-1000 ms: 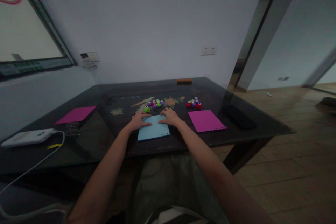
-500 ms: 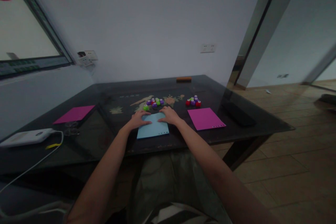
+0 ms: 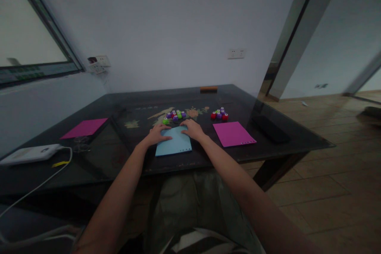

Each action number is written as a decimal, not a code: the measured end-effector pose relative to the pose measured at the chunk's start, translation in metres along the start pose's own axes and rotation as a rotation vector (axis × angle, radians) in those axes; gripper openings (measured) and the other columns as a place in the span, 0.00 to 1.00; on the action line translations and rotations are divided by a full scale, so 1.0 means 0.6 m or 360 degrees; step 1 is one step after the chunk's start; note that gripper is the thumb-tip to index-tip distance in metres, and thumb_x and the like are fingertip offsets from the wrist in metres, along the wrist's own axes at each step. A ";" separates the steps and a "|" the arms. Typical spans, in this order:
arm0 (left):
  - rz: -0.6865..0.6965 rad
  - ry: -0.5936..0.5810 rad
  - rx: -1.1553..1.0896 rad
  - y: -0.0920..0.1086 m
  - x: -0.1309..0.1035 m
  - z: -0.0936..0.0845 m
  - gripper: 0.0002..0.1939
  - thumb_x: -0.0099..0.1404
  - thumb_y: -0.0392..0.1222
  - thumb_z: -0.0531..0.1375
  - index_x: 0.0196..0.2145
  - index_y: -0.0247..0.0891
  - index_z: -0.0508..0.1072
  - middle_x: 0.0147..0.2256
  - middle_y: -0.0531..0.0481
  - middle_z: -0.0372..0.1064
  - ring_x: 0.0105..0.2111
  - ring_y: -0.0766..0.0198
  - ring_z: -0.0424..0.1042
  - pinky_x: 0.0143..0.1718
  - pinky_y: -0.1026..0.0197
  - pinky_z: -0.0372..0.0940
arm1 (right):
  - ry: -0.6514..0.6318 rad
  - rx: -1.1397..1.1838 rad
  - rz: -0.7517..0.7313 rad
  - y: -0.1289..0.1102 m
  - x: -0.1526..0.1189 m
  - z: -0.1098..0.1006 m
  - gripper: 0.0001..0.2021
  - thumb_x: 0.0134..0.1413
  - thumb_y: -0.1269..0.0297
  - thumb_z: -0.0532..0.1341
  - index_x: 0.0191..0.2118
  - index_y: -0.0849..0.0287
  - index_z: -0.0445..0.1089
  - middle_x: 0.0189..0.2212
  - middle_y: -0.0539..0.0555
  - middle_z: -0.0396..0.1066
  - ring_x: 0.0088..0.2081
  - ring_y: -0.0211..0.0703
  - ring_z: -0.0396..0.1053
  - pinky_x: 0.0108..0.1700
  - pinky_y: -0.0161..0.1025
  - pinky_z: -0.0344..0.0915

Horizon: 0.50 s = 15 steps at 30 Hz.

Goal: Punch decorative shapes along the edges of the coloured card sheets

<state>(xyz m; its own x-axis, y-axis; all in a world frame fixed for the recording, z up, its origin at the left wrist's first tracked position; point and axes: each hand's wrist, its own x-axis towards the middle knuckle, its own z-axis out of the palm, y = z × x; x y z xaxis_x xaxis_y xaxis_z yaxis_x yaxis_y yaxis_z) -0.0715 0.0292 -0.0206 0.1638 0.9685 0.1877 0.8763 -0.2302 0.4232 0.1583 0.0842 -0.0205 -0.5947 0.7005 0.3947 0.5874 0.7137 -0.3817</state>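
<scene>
A light blue sheet (image 3: 174,145) lies near the front edge of the dark table, with small dark marks along its near right edge. Over its left side rests my left hand (image 3: 156,134), open, fingers apart and thumb pointing inward. My right hand (image 3: 193,129) lies open at the sheet's far right corner, its fingertips on the paper. Just beyond the hands sits a cluster of small purple, green and red eye-topped pieces (image 3: 175,116). A second cluster of similar pieces (image 3: 219,114) stands farther right. To the right of the blue sheet is a pink sheet (image 3: 233,134).
Another pink sheet (image 3: 85,128) lies at the table's left. Near it are a clear object (image 3: 81,144) and a white power strip (image 3: 31,154) with a cable. A black oblong object (image 3: 270,129) is at the right, and a brown bar (image 3: 208,89) at the back edge.
My right hand's fingers have drawn back slightly toward the right edge of the blue sheet. My left hand and the other things stay about where they were.
</scene>
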 end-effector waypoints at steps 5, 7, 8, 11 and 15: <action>-0.0035 -0.0042 0.0068 0.007 -0.003 -0.004 0.32 0.50 0.59 0.62 0.51 0.43 0.69 0.50 0.43 0.63 0.54 0.49 0.58 0.55 0.47 0.52 | 0.0062 0.0018 0.0169 -0.006 0.009 -0.004 0.12 0.51 0.71 0.60 0.42 0.52 0.72 0.41 0.51 0.73 0.44 0.43 0.68 0.46 0.38 0.62; -0.0037 -0.0021 0.0050 0.006 -0.003 -0.004 0.33 0.49 0.59 0.63 0.51 0.42 0.69 0.51 0.43 0.63 0.54 0.49 0.59 0.55 0.48 0.52 | 0.0068 0.0047 0.0207 -0.007 0.010 -0.006 0.12 0.51 0.70 0.59 0.41 0.52 0.73 0.40 0.51 0.74 0.43 0.44 0.69 0.45 0.38 0.62; -0.0034 -0.0008 0.0032 0.005 -0.002 -0.003 0.33 0.49 0.59 0.63 0.50 0.42 0.69 0.50 0.43 0.63 0.54 0.49 0.59 0.55 0.48 0.53 | 0.0072 0.0068 0.0219 -0.007 0.011 -0.006 0.12 0.51 0.70 0.60 0.41 0.52 0.73 0.39 0.51 0.74 0.42 0.44 0.70 0.44 0.38 0.62; 0.0006 0.0021 -0.0098 0.002 0.001 -0.004 0.32 0.51 0.58 0.62 0.50 0.39 0.70 0.49 0.41 0.65 0.53 0.49 0.60 0.55 0.47 0.53 | 0.0115 0.0159 0.0243 -0.004 0.012 -0.007 0.11 0.50 0.70 0.60 0.40 0.52 0.74 0.38 0.52 0.75 0.41 0.44 0.70 0.44 0.39 0.63; -0.0051 0.0140 -0.0415 0.003 0.004 -0.008 0.27 0.56 0.55 0.57 0.50 0.36 0.69 0.49 0.41 0.66 0.49 0.52 0.65 0.52 0.49 0.58 | 0.0215 0.0357 0.0249 0.006 0.015 -0.006 0.11 0.49 0.72 0.59 0.38 0.54 0.76 0.35 0.52 0.75 0.37 0.43 0.70 0.42 0.38 0.63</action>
<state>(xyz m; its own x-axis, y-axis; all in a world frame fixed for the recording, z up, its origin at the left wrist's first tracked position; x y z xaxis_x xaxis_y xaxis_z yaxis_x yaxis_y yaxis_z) -0.0718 0.0309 -0.0152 0.0882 0.9663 0.2420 0.7322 -0.2276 0.6419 0.1572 0.0927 -0.0150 -0.4192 0.8056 0.4186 0.5213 0.5911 -0.6156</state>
